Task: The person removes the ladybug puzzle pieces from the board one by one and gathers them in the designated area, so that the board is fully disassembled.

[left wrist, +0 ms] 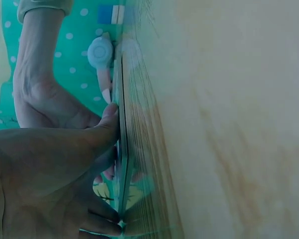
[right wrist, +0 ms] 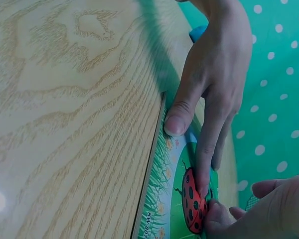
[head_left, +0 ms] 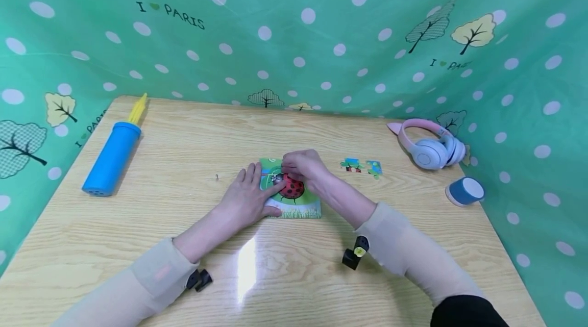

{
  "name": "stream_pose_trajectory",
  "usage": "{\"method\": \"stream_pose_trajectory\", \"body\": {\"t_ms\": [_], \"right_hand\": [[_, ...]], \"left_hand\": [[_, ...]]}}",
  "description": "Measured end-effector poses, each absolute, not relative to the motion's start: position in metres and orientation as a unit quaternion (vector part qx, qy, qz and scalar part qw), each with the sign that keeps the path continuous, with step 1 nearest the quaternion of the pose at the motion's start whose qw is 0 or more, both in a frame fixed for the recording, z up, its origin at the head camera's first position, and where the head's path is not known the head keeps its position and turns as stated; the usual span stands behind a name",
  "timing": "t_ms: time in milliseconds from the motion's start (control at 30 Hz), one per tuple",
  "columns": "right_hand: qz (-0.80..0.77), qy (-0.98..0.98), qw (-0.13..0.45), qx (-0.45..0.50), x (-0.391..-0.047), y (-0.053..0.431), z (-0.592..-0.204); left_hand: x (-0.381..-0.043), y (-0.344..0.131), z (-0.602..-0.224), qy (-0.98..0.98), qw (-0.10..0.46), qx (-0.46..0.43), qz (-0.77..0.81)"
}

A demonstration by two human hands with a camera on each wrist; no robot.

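Observation:
A ladybug jigsaw puzzle (head_left: pixel 300 209) on a thin flat board lies on the table, with a red spotted ladybug (right wrist: pixel 192 201) on green at its middle. My left hand (head_left: pixel 245 197) rests on its left side, fingers spread and thumb along the near edge; the index finger touches the ladybug. Over the upper right part of the puzzle, my right hand (head_left: pixel 305 166) is bent down with curled fingers, its thumb at the ladybug's edge in the right wrist view. The hand hides what lies under its fingertips, so I cannot tell whether it pinches a piece.
Loose puzzle pieces (head_left: pixel 352 165) lie to the right of the board. Pink and white headphones (head_left: pixel 429 151) and a blue cylinder with a white top (head_left: pixel 465 191) stand at the right edge. A blue hand pump (head_left: pixel 112 158) with a yellow nozzle lies at the left.

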State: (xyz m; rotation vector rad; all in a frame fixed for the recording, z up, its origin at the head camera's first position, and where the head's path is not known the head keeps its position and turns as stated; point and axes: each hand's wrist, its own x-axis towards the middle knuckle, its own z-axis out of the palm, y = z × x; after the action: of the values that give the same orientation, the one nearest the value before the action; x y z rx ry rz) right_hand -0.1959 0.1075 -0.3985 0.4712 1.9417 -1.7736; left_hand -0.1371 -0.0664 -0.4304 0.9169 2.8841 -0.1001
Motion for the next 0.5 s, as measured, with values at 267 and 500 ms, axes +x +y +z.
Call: {"method": "stream_pose_trajectory", "body": {"t_ms": [267, 500], "right_hand": [[-0.638, 0.712, 0.24, 0.166, -0.197, 0.105, -0.399], [-0.591, 0.768, 0.216, 0.12, -0.198, 0.095, -0.403]], "left_hand": [[-0.136, -0.068, -0.429, 0.952, 0.063, 0.299, -0.032], [-0.137, -0.066, -0.429, 0.951, 0.064, 0.302, -0.03]]}}
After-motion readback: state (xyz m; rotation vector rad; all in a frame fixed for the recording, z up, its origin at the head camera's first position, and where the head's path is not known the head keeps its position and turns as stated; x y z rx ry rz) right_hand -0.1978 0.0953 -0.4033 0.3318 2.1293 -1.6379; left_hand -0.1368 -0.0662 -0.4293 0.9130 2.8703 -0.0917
